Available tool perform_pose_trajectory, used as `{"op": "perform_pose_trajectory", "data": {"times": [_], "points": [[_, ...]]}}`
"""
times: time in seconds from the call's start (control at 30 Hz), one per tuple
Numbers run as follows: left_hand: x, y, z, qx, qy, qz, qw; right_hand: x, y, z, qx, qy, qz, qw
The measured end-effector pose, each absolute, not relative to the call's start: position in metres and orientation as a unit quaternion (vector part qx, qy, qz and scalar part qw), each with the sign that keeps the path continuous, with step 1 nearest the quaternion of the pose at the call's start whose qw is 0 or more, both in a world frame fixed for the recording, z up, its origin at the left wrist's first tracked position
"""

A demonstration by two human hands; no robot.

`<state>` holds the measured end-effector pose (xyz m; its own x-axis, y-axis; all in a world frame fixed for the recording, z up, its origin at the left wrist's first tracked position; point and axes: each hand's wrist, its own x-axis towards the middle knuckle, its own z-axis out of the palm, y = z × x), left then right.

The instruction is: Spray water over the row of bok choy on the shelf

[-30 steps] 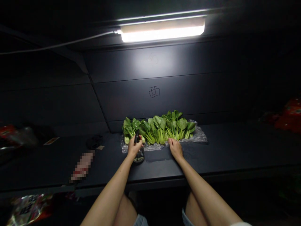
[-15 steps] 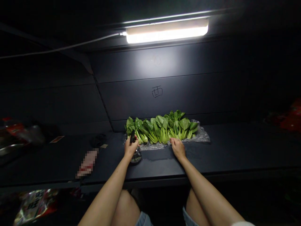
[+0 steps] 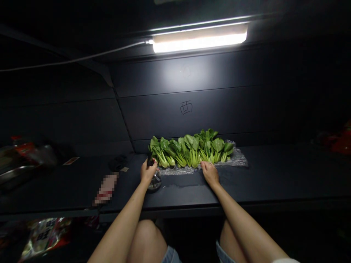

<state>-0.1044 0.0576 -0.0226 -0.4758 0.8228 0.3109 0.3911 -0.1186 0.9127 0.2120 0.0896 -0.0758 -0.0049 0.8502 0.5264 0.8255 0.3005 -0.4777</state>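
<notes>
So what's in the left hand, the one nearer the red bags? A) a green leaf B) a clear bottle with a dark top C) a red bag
B: the left hand grips a clear bottle with a dark top, the dark top sticking up above the fingers and the clear bottom showing below them.
</notes>
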Motion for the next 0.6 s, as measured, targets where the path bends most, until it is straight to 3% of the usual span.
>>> {"op": "perform_pose_trajectory", "data": {"times": [0.6], "points": [[-0.119,0.059,-0.023,0.441,0.657,0.578,0.197,0.211,0.085,-0.071,-0.589,-0.722,-0.004,0.364]]}}
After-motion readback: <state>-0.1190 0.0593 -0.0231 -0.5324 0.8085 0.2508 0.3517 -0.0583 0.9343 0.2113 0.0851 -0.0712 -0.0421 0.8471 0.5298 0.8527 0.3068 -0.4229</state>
